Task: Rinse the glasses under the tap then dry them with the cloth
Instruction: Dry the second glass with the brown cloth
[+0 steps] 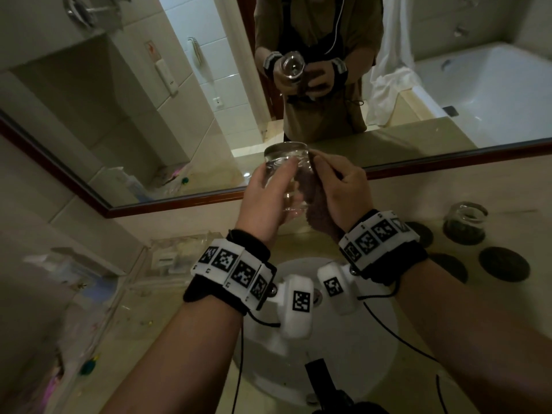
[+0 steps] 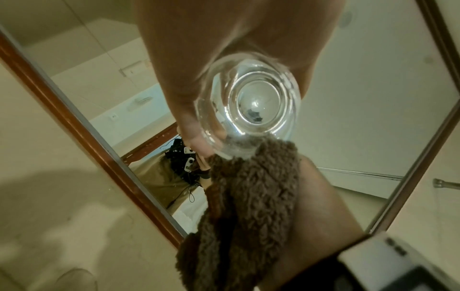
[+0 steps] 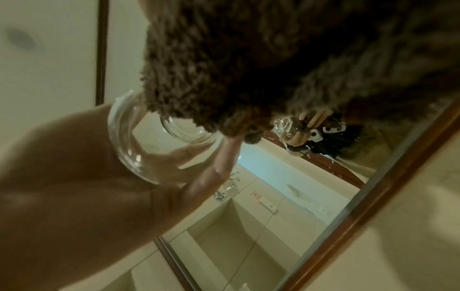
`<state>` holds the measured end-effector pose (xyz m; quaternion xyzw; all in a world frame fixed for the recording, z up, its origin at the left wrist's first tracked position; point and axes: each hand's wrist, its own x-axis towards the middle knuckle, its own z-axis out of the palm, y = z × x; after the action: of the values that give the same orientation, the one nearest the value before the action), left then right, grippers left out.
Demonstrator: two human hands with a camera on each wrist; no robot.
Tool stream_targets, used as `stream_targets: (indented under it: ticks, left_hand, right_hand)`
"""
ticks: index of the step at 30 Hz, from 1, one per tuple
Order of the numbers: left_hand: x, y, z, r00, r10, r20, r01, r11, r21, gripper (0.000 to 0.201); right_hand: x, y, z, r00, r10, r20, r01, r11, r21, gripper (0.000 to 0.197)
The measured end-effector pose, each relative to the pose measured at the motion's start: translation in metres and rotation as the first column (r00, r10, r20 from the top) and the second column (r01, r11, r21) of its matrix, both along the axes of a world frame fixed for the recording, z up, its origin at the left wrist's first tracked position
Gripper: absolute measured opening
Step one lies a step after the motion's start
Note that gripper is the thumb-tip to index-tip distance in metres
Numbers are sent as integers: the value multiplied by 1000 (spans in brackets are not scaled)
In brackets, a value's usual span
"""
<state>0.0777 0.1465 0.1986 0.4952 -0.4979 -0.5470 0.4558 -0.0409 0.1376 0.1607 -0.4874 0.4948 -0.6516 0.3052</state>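
My left hand [image 1: 270, 192] grips a clear round glass [image 1: 286, 165] held up above the basin, in front of the mirror. The glass's thick base [image 2: 254, 106] faces the left wrist camera. My right hand [image 1: 340, 186] holds a brown fluffy cloth [image 1: 316, 204] pressed against the glass's right side and rim. The cloth [image 2: 248, 206] hangs down below the glass. In the right wrist view the cloth [image 3: 248, 59] covers the top and meets the glass [image 3: 149, 147], with left-hand fingers [image 3: 224, 161] curled round it. A second glass [image 1: 465, 222] stands on the counter at right.
A white basin [image 1: 352, 348] lies below my wrists. Dark round coasters [image 1: 504, 264] sit on the counter [image 1: 507, 309] right of it. A wood-framed mirror [image 1: 179, 115] runs along the wall. A clear tray [image 1: 167, 261] with small items sits at left.
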Motion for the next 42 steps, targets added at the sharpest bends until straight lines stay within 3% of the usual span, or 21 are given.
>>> stream_targets:
  ticks: [3, 7, 9, 13, 18, 21, 26, 28, 33, 36, 38, 42]
  left_hand:
    - [0, 2, -3, 999, 30, -23, -29, 999, 30, 33]
    - [1, 1, -3, 997, 78, -13, -78, 997, -14, 28]
    - [4, 1, 1, 999, 48, -19, -48, 999, -18, 32]
    - [10, 6, 10, 996, -9, -84, 10, 1000, 7, 29]
    - [15, 10, 10, 996, 80, -47, -82, 996, -32, 36]
    - [21, 9, 12, 991, 67, -115, -69, 997, -16, 37]
    - [30, 10, 15, 968, -2, -249, 7, 1000, 17, 48]
    - [34, 11, 14, 964, 12, -267, -2, 999, 36, 51]
    - [51, 5, 1, 979, -108, -171, 109, 994, -2, 19]
    - [56, 6, -7, 987, -110, -119, 104, 993, -54, 32]
    - [57, 7, -11, 980, -78, -182, 70, 996, -53, 44]
    - [59, 9, -16, 939, -75, -336, 90, 996, 29, 39]
  right_hand:
    - [-1, -1, 1, 998, 17, -61, -15, 999, 32, 23]
    - [6, 8, 5, 957, -69, -280, 40, 993, -109, 25]
    - [5, 9, 10, 960, -77, -269, 47, 992, -117, 27]
    - [1, 2, 20, 992, 75, -99, -72, 997, 37, 33]
    - [9, 15, 29, 967, 36, -251, -39, 999, -7, 29]
    - [17, 20, 33, 936, -43, -349, 14, 996, -86, 29]
    - [25, 17, 40, 981, -6, -194, 12, 999, 34, 25]
    - [30, 19, 41, 976, -41, -212, 51, 998, 45, 23]
    - [42, 25, 37, 914, -152, -376, 177, 984, 31, 25]
    - [53, 31, 36, 892, -157, -423, 186, 982, 27, 26]
    - [59, 37, 36, 899, -138, -416, 162, 987, 23, 25]
    - [61, 47, 36, 864, -184, -468, 200, 980, -16, 23]
